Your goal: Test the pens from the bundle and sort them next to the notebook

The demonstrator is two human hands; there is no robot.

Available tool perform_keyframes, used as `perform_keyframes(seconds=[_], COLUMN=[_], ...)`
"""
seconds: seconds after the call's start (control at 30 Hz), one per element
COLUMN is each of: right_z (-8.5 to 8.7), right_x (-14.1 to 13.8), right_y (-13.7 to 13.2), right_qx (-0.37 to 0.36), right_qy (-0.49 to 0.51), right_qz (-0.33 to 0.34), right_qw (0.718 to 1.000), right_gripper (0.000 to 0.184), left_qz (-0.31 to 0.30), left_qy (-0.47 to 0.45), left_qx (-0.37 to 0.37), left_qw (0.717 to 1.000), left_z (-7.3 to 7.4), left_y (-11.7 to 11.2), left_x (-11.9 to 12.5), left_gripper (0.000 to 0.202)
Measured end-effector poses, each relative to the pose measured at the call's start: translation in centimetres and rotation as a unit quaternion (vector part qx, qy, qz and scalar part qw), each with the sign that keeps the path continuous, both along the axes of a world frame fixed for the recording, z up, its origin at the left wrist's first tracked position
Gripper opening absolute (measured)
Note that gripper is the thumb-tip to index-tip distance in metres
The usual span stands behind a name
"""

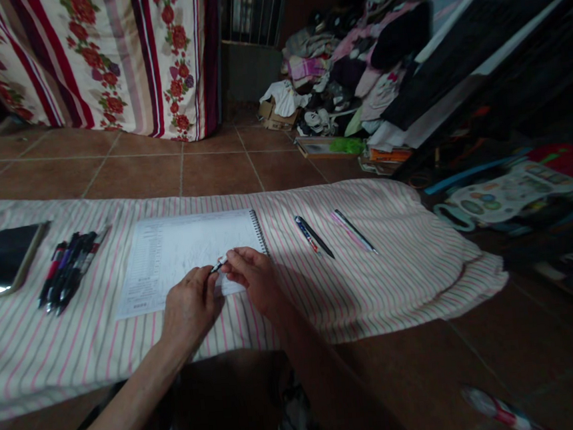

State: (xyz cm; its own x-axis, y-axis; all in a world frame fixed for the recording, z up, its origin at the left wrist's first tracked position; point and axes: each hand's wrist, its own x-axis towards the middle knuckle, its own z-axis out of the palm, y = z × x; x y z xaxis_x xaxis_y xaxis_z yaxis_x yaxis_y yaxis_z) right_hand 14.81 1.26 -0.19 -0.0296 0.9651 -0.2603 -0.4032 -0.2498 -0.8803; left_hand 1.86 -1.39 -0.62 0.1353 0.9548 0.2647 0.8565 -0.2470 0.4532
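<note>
Both hands meet over the lower part of a spiral notebook [202,232] with pen scribbles on its page. Between the fingertips is a short pen [218,264], dark at its left end and pale toward the right. My left hand [189,300] pinches its left end, and my right hand [252,277] has closed fingers at the other end. Fingers hide much of the pen. Right of the notebook lie a dark pen [317,237] beside a multicoloured pen [306,233], then a pink pen [349,229] alongside a dark-and-silver pen [357,230].
A striped cloth [401,265] covers the low table. At its left are a bundle of several pens [73,267] and a tablet-like dark device [4,260]. Beyond the table are tiled floor [212,171], a flowered curtain [127,61] and a clothes pile [354,68].
</note>
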Motion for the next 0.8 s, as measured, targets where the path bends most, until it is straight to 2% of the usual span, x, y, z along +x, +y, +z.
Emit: perform_keyframes(seconds=[0.1, 0.23, 0.47, 0.8], right_z=[-0.33, -0.4, 0.42, -0.29], right_x=[0.06, 0.29, 0.12, 0.19], right_y=[0.1, 0.13, -0.17, 0.06], right_qx=[0.003, 0.023, 0.005, 0.014], right_qy=[-0.031, -0.054, 0.015, -0.037], right_qz=[-0.018, -0.01, 0.021, -0.008], right_qw=[0.999, 0.998, 1.0, 0.999], right_gripper=[0.024, 0.02, 0.033, 0.019], left_qz=[-0.003, -0.003, 0.002, -0.001], left_qy=[0.007, 0.005, -0.006, 0.005], left_qx=[0.005, 0.003, 0.001, -0.002], left_qw=[1.0, 1.0, 1.0, 1.0], left_z=[-0.12, -0.17, 0.02, -0.13], left_y=[0.0, 0.06, 0.04, 0.05], left_x=[-0.02, 0.02, 0.12, 0.1], left_gripper=[0.03, 0.03, 0.031, 0.028])
